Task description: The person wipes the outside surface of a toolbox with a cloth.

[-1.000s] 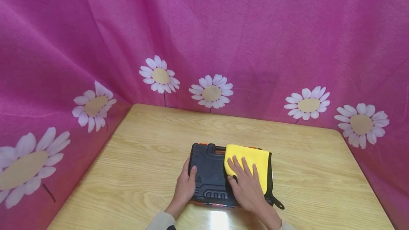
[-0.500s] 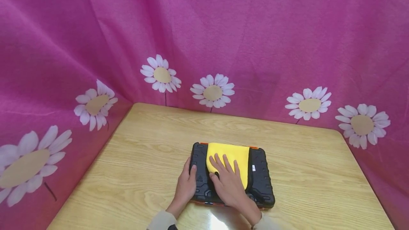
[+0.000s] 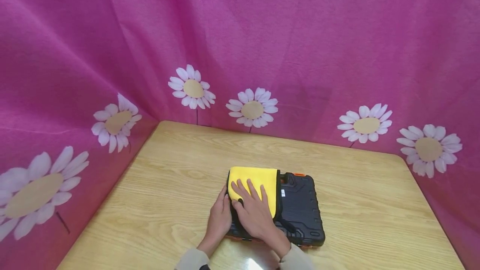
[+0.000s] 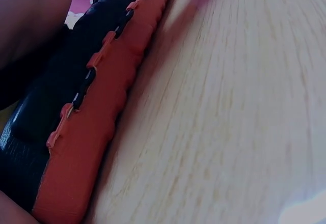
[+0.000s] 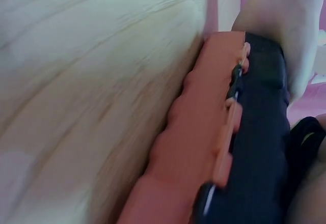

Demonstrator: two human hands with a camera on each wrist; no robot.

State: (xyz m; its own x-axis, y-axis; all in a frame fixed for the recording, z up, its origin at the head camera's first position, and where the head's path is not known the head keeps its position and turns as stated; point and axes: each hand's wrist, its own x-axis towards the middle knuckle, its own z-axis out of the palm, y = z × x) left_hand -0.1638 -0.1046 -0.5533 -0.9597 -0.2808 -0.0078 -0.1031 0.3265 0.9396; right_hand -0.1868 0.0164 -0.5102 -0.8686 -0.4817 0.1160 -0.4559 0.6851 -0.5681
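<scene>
A black plastic tool case (image 3: 300,203) with an orange lower half lies flat on the table. Over its left part is a folded yellow cloth (image 3: 258,173) with black edging and a black loop. My right hand (image 3: 256,216) rests on the cloth, fingers straight and spread. At the case's left edge my left hand (image 3: 220,218) holds it, thumb on the upper side; its other fingers are mostly hidden. In the left wrist view the orange side (image 4: 102,107) and its hinges show close up. The right wrist view shows the same hinged side (image 5: 193,127).
The wooden table (image 3: 180,166) extends around the case on all sides. A pink curtain (image 3: 285,45) with printed daisies stands behind the table and along its left and right edges. Light glares off the tabletop (image 3: 254,264) near the front.
My right hand and the yellow cloth have slid left across the case, baring its right part and covering its left. My left hand has stayed at the left edge.
</scene>
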